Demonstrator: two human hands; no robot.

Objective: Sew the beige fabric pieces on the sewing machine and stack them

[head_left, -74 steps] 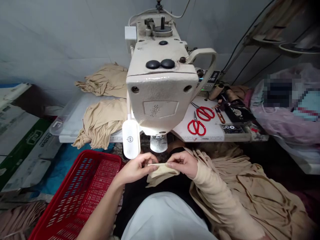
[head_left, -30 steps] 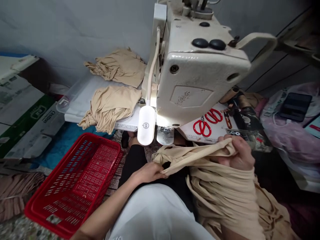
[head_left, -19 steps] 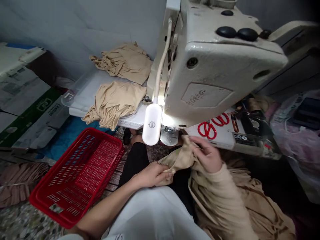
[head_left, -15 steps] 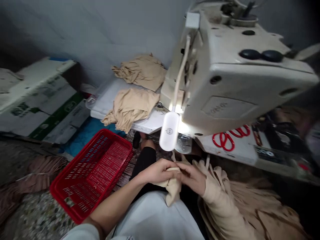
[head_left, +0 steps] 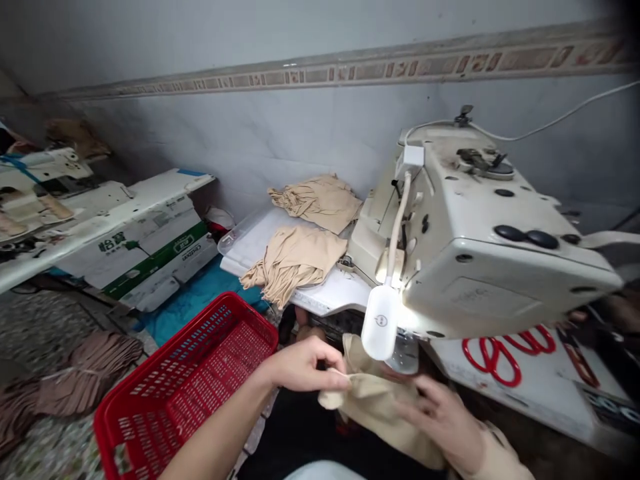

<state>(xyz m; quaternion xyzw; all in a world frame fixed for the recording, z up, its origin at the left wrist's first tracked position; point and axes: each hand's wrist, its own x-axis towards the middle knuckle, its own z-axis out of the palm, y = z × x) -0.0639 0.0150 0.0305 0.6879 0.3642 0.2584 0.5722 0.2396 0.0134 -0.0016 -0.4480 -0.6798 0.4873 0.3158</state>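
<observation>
My left hand (head_left: pixel 307 367) pinches the edge of a beige fabric piece (head_left: pixel 383 403) between thumb and fingers, above my lap. The cloth hangs down and stretches across to my right hand (head_left: pixel 447 417), which lies against its right part. Motion blurs the right fingers, so whether they grip the cloth cannot be made out. Just beyond the cloth are the white lamp (head_left: pixel 381 323) and the sewing machine (head_left: pixel 500 267). Two stacks of beige fabric pieces, a nearer stack (head_left: pixel 303 260) and a farther stack (head_left: pixel 320 200), lie on the white table left of the machine.
A red plastic basket (head_left: pixel 107 407) stands to my left, near a tied brown fabric bundle (head_left: pixel 87 367) on the floor. Red-handled scissors (head_left: pixel 493 363) rest on the table at right. Another sewing machine (head_left: pixel 50 167) and a printed carton (head_left: pixel 155 250) are farther left.
The view has tilted up, showing more wall. My hands, close together before, have moved apart, and the bunched cloth is now spread between them. The left hand still pinches it.
</observation>
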